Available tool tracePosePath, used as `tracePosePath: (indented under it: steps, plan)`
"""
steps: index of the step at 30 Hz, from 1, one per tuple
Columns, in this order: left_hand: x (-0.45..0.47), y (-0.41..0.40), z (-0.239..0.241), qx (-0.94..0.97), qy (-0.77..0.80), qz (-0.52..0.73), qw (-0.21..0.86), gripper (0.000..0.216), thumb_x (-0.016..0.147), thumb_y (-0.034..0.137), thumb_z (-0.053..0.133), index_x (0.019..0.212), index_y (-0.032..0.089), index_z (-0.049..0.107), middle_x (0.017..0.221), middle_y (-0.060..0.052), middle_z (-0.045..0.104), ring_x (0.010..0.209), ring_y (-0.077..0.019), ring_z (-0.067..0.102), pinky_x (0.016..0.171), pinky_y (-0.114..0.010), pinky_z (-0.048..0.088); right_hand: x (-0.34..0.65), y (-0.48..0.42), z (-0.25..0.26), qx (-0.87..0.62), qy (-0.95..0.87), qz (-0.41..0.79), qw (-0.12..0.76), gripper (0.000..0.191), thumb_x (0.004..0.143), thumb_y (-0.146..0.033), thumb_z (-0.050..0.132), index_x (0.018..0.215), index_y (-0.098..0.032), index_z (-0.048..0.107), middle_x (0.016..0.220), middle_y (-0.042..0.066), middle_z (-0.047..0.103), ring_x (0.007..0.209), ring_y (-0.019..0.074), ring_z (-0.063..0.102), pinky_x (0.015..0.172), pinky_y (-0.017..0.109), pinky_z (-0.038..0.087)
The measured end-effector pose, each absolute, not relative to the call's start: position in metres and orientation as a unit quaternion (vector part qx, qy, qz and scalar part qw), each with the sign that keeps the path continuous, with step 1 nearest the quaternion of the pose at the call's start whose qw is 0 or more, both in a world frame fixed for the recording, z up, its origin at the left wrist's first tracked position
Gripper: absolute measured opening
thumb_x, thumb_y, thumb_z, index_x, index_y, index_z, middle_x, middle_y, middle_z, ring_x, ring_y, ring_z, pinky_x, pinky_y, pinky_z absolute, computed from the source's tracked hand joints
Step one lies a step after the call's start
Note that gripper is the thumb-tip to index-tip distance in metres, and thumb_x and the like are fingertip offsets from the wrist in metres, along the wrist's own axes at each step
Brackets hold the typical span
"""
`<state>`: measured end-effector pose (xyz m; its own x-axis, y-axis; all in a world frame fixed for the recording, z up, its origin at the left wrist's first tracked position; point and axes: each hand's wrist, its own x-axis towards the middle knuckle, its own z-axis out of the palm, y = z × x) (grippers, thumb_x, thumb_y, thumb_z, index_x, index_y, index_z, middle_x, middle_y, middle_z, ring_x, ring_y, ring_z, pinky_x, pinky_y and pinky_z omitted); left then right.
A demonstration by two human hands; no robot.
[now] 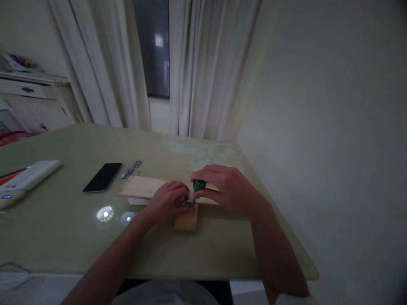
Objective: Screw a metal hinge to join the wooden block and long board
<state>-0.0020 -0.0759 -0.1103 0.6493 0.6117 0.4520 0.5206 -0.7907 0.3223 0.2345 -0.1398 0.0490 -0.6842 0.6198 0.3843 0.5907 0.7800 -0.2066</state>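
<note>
Fingers of the right hand (227, 186) pinch a green-handled tool (199, 185); just below and left of them, a metal piece (187, 203) lies sideways, held by fingers of the nearer left hand (165, 202).

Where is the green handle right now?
In the head view, just below centre, the green handle is in the right hand, beside the left hand.
</note>
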Motion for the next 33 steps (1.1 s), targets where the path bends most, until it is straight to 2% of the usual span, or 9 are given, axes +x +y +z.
tracePosePath:
  steps: [10, 16, 20, 24, 30, 33]
  plan:
    - [0.0, -0.077, -0.109, 0.901, 0.312, 0.291, 0.077, 0.035, 0.083, 0.048, 0.086, 0.103, 0.025, 0.069, 0.118, -0.005, 0.073, 0.105, -0.0269, 0.063, 0.09, -0.04, 0.049, 0.232, -0.149, 0.053, -0.34, -0.921, 0.014, 0.191, 0.024, 0.099, -0.034, 0.072, 0.119, -0.02, 0.069, 0.111, 0.005, 0.074, 0.105, 0.0201, 0.068, 0.09, 0.031, 0.049]
    - [-0.001, -0.075, -0.114, 0.9, 0.308, 0.301, 0.062, 0.026, 0.084, 0.042, 0.082, 0.097, 0.023, 0.068, 0.105, -0.007, 0.073, 0.1, -0.0282, 0.065, 0.087, -0.041, 0.05, 0.22, -0.159, 0.053, -0.336, -0.927, -0.036, 0.166, 0.029, 0.095, -0.046, 0.076, 0.106, -0.02, 0.07, 0.1, 0.004, 0.073, 0.087, 0.0193, 0.066, 0.072, 0.031, 0.043]
    - [-0.002, -0.073, -0.116, 0.902, 0.308, 0.296, 0.061, 0.023, 0.083, 0.035, 0.082, 0.098, 0.022, 0.069, 0.103, -0.009, 0.072, 0.099, -0.0301, 0.066, 0.088, -0.043, 0.051, 0.213, -0.165, 0.051, -0.328, -0.927, -0.072, 0.169, 0.031, 0.094, -0.048, 0.077, 0.105, -0.02, 0.069, 0.099, 0.003, 0.074, 0.084, 0.0196, 0.066, 0.069, 0.033, 0.04]
    - [-0.001, -0.074, -0.115, 0.898, 0.309, 0.306, 0.074, 0.021, 0.084, 0.037, 0.08, 0.097, 0.023, 0.07, 0.105, -0.009, 0.073, 0.1, -0.0303, 0.066, 0.089, -0.043, 0.051, 0.211, -0.166, 0.049, -0.358, -0.914, -0.085, 0.173, 0.032, 0.096, -0.051, 0.074, 0.102, -0.02, 0.068, 0.097, 0.004, 0.075, 0.082, 0.0197, 0.067, 0.065, 0.033, 0.037]
    - [-0.001, -0.074, -0.112, 0.902, 0.309, 0.293, 0.074, 0.027, 0.088, 0.047, 0.079, 0.098, 0.023, 0.069, 0.109, -0.008, 0.073, 0.102, -0.0284, 0.065, 0.089, -0.042, 0.05, 0.22, -0.159, 0.051, -0.36, -0.913, -0.024, 0.189, 0.033, 0.095, -0.049, 0.076, 0.102, -0.018, 0.068, 0.098, 0.004, 0.073, 0.084, 0.019, 0.068, 0.068, 0.03, 0.045]
    - [-0.001, -0.077, -0.106, 0.902, 0.316, 0.279, 0.089, 0.031, 0.087, 0.048, 0.081, 0.101, 0.024, 0.068, 0.116, -0.007, 0.072, 0.107, -0.0276, 0.064, 0.091, -0.041, 0.05, 0.237, -0.16, 0.062, -0.351, -0.893, 0.014, 0.282, 0.03, 0.093, -0.044, 0.079, 0.105, -0.018, 0.068, 0.097, 0.003, 0.073, 0.083, 0.0154, 0.068, 0.074, 0.027, 0.052]
